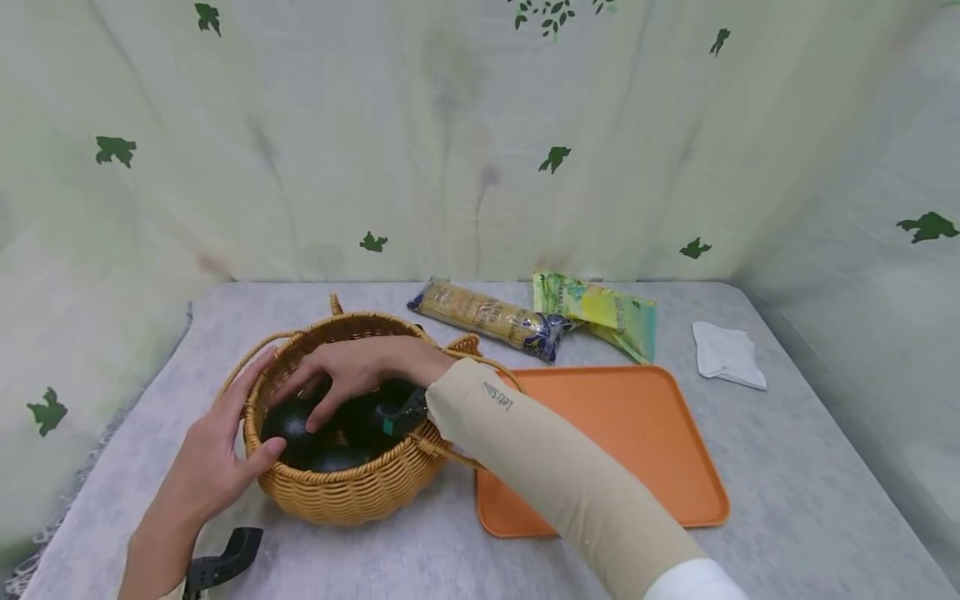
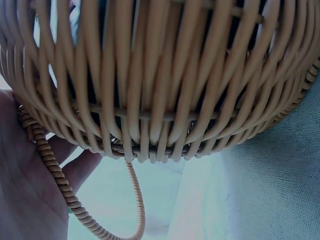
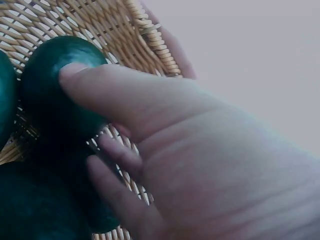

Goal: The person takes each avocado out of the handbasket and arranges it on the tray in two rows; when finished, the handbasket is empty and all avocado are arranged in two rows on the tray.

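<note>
A round wicker basket (image 1: 352, 492) with looped handles holds several smooth dark green avocados (image 1: 337, 457). My right hand (image 1: 363, 362) reaches down into it from above. In the right wrist view, its thumb lies across one avocado (image 3: 42, 95), with the other fingers bent down along its side, partly hidden. My left hand (image 1: 210, 454) holds the basket's left side, thumb at the rim and fingers along the outer wall. A coiled handle (image 2: 60, 180) passes across the left palm in the left wrist view.
An orange tray (image 1: 622, 450) lies right of the basket, partly under my right forearm. Behind it are a long pack of noodles (image 1: 487, 321) and green-yellow packets (image 1: 600, 312). A white tissue pack (image 1: 727, 354) lies far right. Patterned cloth (image 1: 465, 167) hangs behind the table.
</note>
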The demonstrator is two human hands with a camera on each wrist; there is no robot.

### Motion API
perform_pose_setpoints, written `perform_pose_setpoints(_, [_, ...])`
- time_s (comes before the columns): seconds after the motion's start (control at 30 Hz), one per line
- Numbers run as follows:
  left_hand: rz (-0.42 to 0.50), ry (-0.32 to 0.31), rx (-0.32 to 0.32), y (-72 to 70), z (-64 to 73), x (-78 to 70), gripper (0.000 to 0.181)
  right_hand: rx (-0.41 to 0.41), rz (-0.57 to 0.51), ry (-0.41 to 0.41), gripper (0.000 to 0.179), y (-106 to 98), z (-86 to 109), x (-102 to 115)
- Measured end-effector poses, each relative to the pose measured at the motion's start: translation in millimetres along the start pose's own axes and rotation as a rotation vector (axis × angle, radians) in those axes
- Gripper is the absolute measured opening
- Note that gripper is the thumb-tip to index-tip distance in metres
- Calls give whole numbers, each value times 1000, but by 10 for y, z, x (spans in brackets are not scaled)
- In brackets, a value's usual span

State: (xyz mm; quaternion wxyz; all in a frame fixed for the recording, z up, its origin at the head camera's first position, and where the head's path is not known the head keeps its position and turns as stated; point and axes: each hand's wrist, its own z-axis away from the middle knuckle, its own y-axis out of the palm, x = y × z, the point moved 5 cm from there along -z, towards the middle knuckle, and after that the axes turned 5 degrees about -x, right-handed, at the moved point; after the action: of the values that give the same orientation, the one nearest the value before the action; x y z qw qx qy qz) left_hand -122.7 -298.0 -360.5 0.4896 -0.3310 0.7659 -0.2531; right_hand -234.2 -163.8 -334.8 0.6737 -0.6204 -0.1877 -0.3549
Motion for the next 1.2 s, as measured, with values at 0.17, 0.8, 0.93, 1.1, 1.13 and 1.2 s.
perform_pose_setpoints(0.17, [-4, -11, 1, -24, -8, -16, 90, 33, -11, 75, 54, 17, 18, -40])
perform_pose_setpoints(0.8, [-53, -31, 14, -9, 2, -26, 91, -201, 190, 141, 50, -140, 91, -136])
perform_pose_setpoints(0.93, [-62, -34, 19, -2, -5, -23, 91, -193, 227, 195, 52, -131, 105, -176])
perform_pose_setpoints(1.1, [-68, -37, 21, -8, -4, -27, 91, -179, 236, 226, 54, -124, 113, -195])
perform_pose_setpoints(1.13, [-70, -38, 22, -9, -6, -27, 91, -176, 235, 228, 54, -124, 113, -196])
perform_pose_setpoints(1.2, [-73, -38, 22, -16, -9, -35, 91, -167, 231, 240, 55, -123, 112, -201])
